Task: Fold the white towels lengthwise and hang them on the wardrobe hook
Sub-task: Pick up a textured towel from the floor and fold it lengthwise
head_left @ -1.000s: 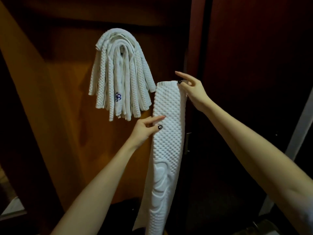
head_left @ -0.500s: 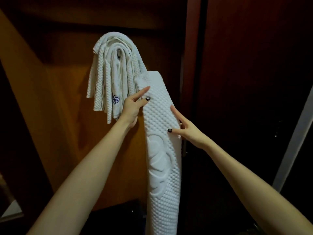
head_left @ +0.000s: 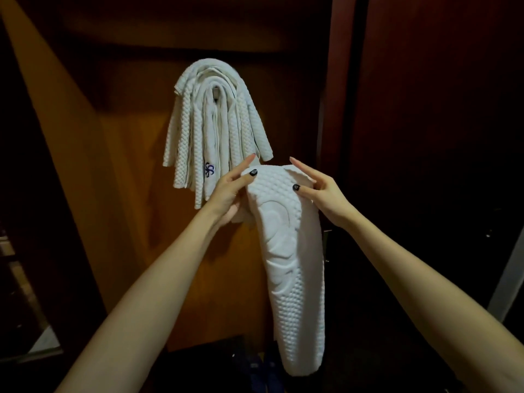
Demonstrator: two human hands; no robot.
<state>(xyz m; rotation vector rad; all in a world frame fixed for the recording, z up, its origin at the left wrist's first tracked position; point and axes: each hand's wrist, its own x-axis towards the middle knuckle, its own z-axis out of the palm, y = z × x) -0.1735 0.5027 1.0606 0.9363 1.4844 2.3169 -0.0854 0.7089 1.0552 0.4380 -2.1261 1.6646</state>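
Towel (head_left: pixel 292 251), folded into a long strip, hangs just below the bundle (head_left: pixel 215 129) on the hook (head_left: pixel 217 92). Left hand (head_left: pixel 226 191) and right hand (head_left: pixel 320 191) pinch its top corners, probably to hold the fold together for draping.

folded towel (head_left: pixel 295 251) draped, towels (head_left: pixel 215 129) on hook (head_left: pixel 216 93)

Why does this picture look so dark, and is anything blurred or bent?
Head view: dim warm light, so the hung towels and the folded towel glow white while the wardrobe wood at right sinks near black. Head view: the wide lens stretches the forearms toward the lower corners; towel weave reads fairly sharp.
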